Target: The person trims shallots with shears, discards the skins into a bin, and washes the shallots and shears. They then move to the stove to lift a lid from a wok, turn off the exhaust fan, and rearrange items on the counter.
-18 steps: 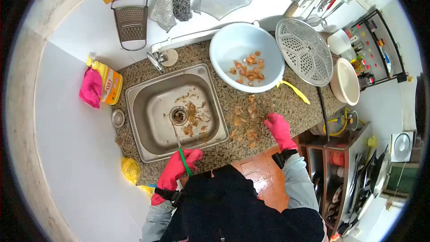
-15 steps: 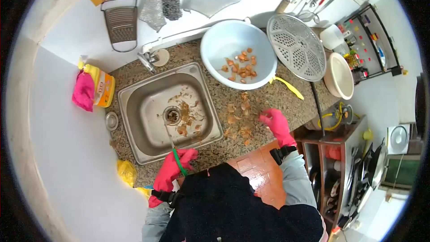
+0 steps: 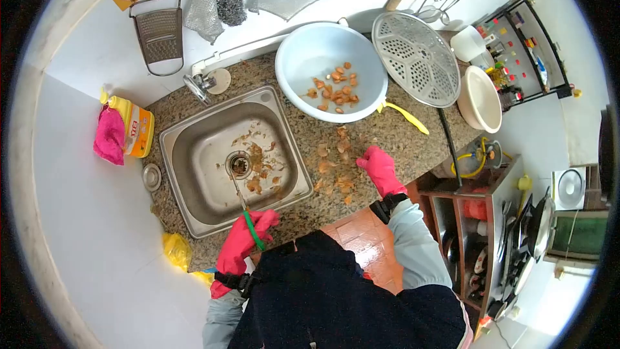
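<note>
My left hand (image 3: 248, 239), in a pink rubber glove, is closed around a green-handled tool (image 3: 252, 229) at the sink's near edge. The tool's thin metal shaft slants over the rim toward the drain (image 3: 239, 165). My right hand (image 3: 381, 169), gloved in pink too, hovers at the counter's front edge with its fingers curled together; I cannot tell what is in them. Left of it, brown onion or shallot skins (image 3: 327, 165) lie scattered on the granite. Wet peel scraps (image 3: 258, 167) cling around the drain in the steel sink (image 3: 187, 197).
A pale blue basin (image 3: 303, 64) holds several small brown bulbs. Beside it are a yellow-handled peeler or knife (image 3: 408, 118), a perforated steel disc (image 3: 416, 58) and a cream bowl (image 3: 480, 100). A tap (image 3: 197, 87) and yellow detergent bottle (image 3: 137, 130) stand left.
The whole view has shifted slightly. My right hand's fingers, a little apart before, have drawn together. My left hand keeps hold of the green-handled tool.
</note>
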Tool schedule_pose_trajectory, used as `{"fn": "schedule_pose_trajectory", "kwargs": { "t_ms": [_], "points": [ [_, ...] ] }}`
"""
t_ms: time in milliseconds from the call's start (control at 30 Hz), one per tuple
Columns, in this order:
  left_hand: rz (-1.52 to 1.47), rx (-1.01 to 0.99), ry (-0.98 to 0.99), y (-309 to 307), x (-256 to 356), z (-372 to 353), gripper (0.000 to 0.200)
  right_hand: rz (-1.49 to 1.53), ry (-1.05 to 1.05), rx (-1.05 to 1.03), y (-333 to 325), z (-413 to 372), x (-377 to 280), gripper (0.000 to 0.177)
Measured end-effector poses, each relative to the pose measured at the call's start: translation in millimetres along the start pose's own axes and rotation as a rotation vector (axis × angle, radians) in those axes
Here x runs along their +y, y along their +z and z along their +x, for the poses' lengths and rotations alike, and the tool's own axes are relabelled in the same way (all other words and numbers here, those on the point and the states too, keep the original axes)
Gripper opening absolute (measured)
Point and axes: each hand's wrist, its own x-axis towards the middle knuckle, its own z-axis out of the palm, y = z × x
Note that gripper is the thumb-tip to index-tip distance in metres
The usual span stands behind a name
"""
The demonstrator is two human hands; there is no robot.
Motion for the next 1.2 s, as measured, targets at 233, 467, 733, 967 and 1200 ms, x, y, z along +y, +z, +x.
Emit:
{"fn": "schedule_pose_trajectory", "kwargs": {
  "t_ms": [233, 467, 733, 967, 1200],
  "points": [
    [-0.038, -0.002, -0.066, 0, 0, -3, 0.047, 0.242, -0.14, 0.012, -1, -8, 5, 0.032],
    [-0.021, -0.025, 0.007, 6, 0, -2, 0.047, 1.051, 0.197, -0.338, -28, -24, -61, 0.027],
    [0.109, -0.11, 0.037, 11, 26, -3, 0.051, 1.301, 0.103, -0.563, -3, -30, -147, 0.032],
    [0.358, -0.138, 0.277, 5, 21, -1, 0.042, 1.218, 0.111, -0.655, 16, -33, -180, 0.031],
    [0.465, -0.112, 0.341, 3, 13, 4, 0.048, 1.099, 0.036, -0.622, 8, -39, -208, 0.023]
  ]
}}
